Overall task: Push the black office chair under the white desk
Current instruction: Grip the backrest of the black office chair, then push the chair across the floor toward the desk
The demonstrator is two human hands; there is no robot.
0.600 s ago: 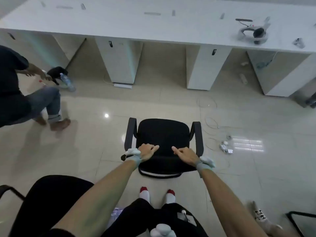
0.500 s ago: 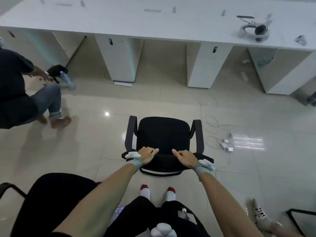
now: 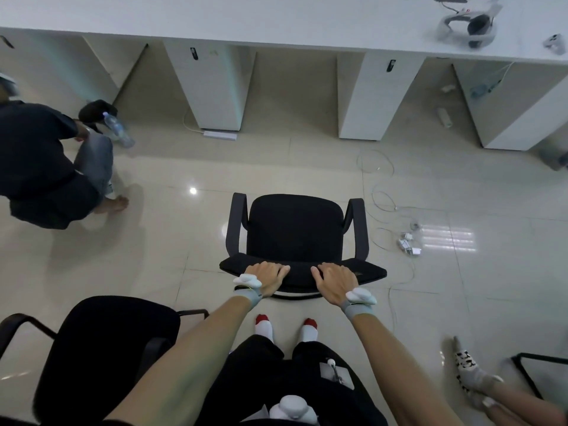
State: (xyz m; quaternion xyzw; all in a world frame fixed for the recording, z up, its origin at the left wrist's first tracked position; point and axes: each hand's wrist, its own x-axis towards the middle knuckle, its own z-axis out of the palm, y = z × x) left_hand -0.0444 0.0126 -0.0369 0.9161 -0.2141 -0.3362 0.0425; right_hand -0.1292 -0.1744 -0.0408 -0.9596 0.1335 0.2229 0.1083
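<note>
The black office chair (image 3: 295, 229) stands on the tiled floor in front of me, its seat facing the white desk (image 3: 246, 16) that runs across the top of the view. My left hand (image 3: 267, 276) and my right hand (image 3: 336, 279) both rest on the top edge of the chair's backrest, fingers curled over it. The gap under the desk straight ahead, between two white panel legs, is apart from the chair by a stretch of floor.
Another black chair (image 3: 107, 348) sits at my lower left. A crouching person (image 3: 46, 167) is at the left with a water bottle (image 3: 118, 130). Loose cables and chargers (image 3: 405, 241) lie on the floor right of the chair. A headset (image 3: 467, 26) lies on the desk. Someone's socked foot (image 3: 470, 370) is lower right.
The chair has rolled forward towards the desk with both hands on its backrest, and I have followed it. The person at the left has bent lower.
</note>
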